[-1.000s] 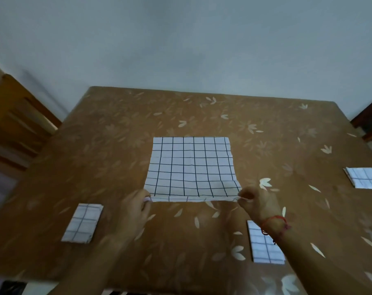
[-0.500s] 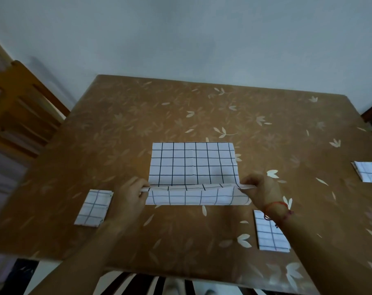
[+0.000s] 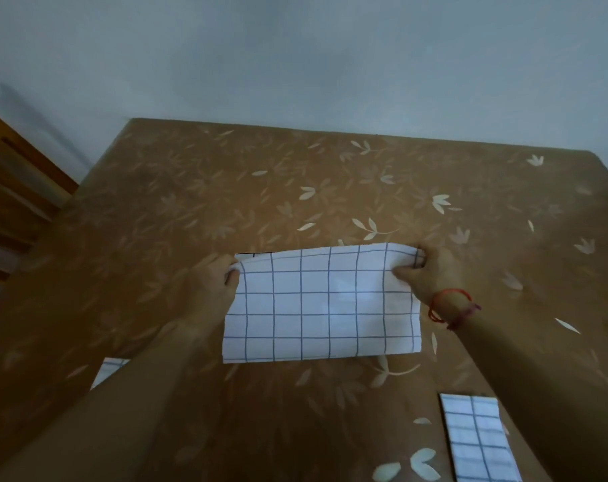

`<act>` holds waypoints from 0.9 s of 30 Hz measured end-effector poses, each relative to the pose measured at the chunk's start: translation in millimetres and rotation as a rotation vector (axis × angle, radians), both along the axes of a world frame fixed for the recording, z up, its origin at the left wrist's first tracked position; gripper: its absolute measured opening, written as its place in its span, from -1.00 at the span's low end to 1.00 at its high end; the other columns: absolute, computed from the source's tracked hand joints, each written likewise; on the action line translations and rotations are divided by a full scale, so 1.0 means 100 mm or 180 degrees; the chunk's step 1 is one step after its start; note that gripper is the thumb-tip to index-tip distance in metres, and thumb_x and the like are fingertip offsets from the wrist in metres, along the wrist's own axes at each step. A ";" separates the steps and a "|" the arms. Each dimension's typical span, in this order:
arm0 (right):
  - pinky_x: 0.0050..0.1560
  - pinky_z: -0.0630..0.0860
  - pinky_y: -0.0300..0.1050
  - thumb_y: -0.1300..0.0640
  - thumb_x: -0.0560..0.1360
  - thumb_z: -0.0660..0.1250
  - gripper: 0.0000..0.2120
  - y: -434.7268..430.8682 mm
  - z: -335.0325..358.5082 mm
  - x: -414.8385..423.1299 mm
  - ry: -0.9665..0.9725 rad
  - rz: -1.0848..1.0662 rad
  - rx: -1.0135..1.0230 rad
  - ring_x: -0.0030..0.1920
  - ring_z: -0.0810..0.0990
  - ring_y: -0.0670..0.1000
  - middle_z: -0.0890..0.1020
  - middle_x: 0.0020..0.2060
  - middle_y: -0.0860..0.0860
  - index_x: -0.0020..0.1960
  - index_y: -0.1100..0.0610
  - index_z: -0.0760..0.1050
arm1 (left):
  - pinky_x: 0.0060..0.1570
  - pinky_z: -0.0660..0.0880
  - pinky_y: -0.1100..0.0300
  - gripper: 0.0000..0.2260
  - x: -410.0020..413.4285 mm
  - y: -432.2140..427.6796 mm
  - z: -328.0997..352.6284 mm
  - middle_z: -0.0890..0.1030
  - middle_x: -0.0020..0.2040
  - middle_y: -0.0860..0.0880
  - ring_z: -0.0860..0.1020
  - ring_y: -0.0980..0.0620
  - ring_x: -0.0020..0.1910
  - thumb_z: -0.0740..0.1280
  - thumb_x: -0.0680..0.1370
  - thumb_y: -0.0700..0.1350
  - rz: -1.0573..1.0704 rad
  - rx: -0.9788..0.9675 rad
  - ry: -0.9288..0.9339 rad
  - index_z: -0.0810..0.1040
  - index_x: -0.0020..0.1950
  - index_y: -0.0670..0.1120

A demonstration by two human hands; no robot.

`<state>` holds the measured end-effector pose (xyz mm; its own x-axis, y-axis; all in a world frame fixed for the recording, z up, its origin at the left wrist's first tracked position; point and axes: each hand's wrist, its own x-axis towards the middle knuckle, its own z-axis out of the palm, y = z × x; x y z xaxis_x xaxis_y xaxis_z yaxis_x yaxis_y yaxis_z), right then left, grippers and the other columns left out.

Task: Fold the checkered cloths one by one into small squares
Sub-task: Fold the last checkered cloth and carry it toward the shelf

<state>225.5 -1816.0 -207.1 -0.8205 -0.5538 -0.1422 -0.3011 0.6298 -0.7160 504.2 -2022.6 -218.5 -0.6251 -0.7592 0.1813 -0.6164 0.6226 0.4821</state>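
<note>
A white checkered cloth (image 3: 321,304) lies folded in half on the brown leaf-patterned table (image 3: 295,189). Its doubled edge is at the far side and the fold runs along the near side. My left hand (image 3: 210,283) pinches the far left corner. My right hand (image 3: 426,273), with a red string at the wrist, pinches the far right corner. A sliver of the lower layer shows at the far left corner.
A folded checkered cloth (image 3: 478,443) lies at the near right, beside my right forearm. Another folded cloth (image 3: 108,370) peeks out under my left forearm. A wooden chair (image 3: 14,189) stands to the left of the table. A pale wall rises behind.
Both hands carried the cloth's near edge away from me and over to its far edge, so the cloth is now folded in half. The camera moved closer and lower.
</note>
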 end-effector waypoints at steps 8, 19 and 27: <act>-0.01 0.63 0.05 0.18 0.37 0.48 -0.55 -0.30 -0.23 -0.16 -0.0111 -0.0189 -0.0048 -0.09 0.63 0.00 0.64 -0.04 -0.03 0.21 -0.06 0.47 | -0.01 0.37 0.19 -0.81 -0.25 -0.16 -0.11 0.59 0.12 -0.19 0.54 -0.18 0.07 0.35 0.53 -0.26 0.0097 0.0030 0.0028 0.58 0.14 -0.24; 0.29 0.43 -0.03 0.05 0.44 0.39 -0.47 -0.04 -0.44 0.45 0.0557 0.0677 0.0683 0.26 0.47 0.07 0.48 0.30 0.06 0.39 0.07 0.39 | 0.22 0.41 0.08 -0.65 -0.02 0.62 -0.53 0.53 0.24 -0.10 0.47 -0.07 0.25 0.22 0.53 -0.04 -0.0619 0.0049 -0.0440 0.55 0.24 -0.15; 0.03 0.57 0.04 -0.09 0.36 0.23 -0.50 0.41 -0.84 1.40 0.1409 0.1913 0.1267 0.21 0.56 0.14 0.55 0.23 0.13 0.24 0.05 0.50 | 0.28 0.44 0.11 -0.68 0.28 1.45 -0.82 0.56 0.23 -0.05 0.46 0.01 0.25 0.20 0.59 -0.02 -0.1298 -0.0128 -0.0613 0.57 0.24 -0.12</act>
